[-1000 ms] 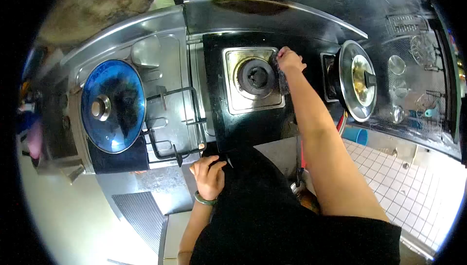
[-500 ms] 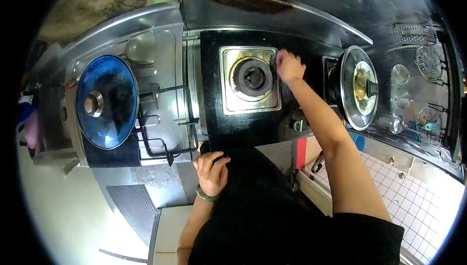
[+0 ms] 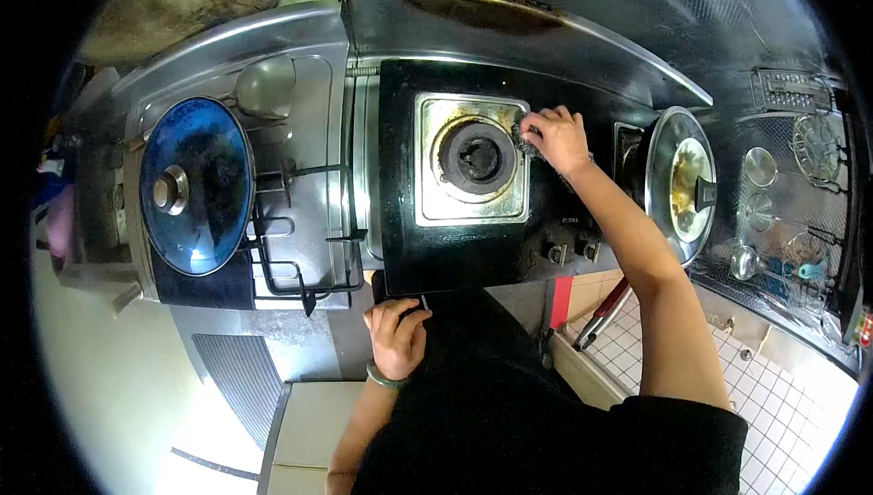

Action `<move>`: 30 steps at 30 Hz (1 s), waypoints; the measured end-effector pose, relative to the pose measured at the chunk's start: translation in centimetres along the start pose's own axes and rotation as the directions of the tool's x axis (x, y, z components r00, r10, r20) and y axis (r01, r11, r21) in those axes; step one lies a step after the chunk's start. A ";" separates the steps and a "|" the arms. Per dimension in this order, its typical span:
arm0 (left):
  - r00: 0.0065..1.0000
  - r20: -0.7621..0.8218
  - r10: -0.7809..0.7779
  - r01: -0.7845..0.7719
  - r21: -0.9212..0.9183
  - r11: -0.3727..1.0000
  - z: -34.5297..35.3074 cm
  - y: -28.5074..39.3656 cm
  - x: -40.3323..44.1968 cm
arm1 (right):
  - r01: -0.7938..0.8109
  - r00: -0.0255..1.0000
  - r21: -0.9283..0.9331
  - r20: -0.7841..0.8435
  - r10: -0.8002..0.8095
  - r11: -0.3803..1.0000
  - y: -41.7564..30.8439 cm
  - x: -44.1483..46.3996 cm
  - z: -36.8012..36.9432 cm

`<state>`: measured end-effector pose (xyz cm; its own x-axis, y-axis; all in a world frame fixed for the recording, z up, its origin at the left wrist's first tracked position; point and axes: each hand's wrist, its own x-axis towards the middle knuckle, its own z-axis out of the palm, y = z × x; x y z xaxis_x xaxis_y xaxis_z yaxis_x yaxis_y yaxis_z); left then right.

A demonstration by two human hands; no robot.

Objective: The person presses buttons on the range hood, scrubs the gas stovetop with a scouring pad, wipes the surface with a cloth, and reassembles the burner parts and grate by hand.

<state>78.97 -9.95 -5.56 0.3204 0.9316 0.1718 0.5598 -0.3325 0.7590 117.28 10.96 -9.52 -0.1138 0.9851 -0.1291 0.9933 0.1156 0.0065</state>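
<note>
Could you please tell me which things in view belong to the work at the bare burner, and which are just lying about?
In use:
right hand, gripping what looks like a dark scouring pad
metal burner tray, its edge beside the pad
gas burner

Apparently just lying about:
blue glass lid
glass-lidded pan
hanging metal utensils

- Cooktop: glossy black
- Burner: charcoal grey to black
- Drip tray: silver, stained yellow-brown
- Scouring pad: dark grey
- Domed lid: blue with dark patches; knob silver
- Bangle: green
- Shirt: plain black
- Wall splashguard: silver, brown-blotched
- Floor tiles: white, dark grid lines
</note>
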 end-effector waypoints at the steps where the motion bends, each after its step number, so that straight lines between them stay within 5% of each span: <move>1: 1.000 0.002 -0.013 0.013 0.000 1.000 0.2 0.0 0.0 | 0.069 0.998 -0.032 -0.008 -0.069 0.997 0.2 1.5 0.4; 4: 1.000 0.009 0.003 -0.003 -0.001 1.000 0.9 0.2 0.8 | 0.265 0.964 -0.071 -0.016 -0.267 0.962 -0.6 5.0 -1.0; 9: 1.000 0.021 0.003 -0.003 -0.008 1.000 0.6 0.4 0.6 | 0.176 0.983 -0.144 0.077 -0.166 0.974 1.1 3.3 -1.2; 12: 1.000 0.026 -0.006 0.005 0.004 1.000 0.2 0.6 1.7 | 0.316 0.927 -0.159 -0.159 -0.341 0.935 -1.9 5.9 -0.5; 19: 0.995 -0.021 -0.098 0.098 0.003 0.995 -0.8 -0.6 -0.6 | 0.300 0.947 -0.196 -0.058 -0.317 0.934 1.9 4.0 -0.3; 21: 0.997 -0.012 -0.071 0.071 -0.023 0.997 -0.7 0.2 0.8 | 0.382 0.904 -0.162 -0.139 -0.404 0.910 -1.6 6.6 -0.3; 23: 1.000 0.027 -0.011 0.012 -0.023 1.000 -0.4 1.2 2.8 | 0.403 0.914 -0.100 0.103 -0.393 0.910 -5.4 8.6 -1.8; 27: 0.999 -0.021 -0.038 0.038 -0.019 0.999 -1.3 0.5 1.3 | 0.423 0.904 -0.171 0.017 -0.426 0.890 -0.1 6.7 -0.9; 28: 0.996 -0.024 -0.083 0.082 -0.030 0.996 -1.7 0.0 0.4 | 0.318 0.931 -0.144 0.232 -0.280 0.937 -0.1 6.2 -2.9; 30: 0.995 -0.013 -0.098 0.097 -0.040 0.994 -1.4 0.2 0.9 | 0.377 0.917 -0.149 0.201 -0.345 0.914 -0.9 7.3 -2.1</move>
<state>78.30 -8.98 -4.37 0.2538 0.9615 0.1050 0.5573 -0.2341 0.7966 115.49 18.34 -8.35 -0.4430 0.8375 -0.3198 0.8619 0.4961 0.1052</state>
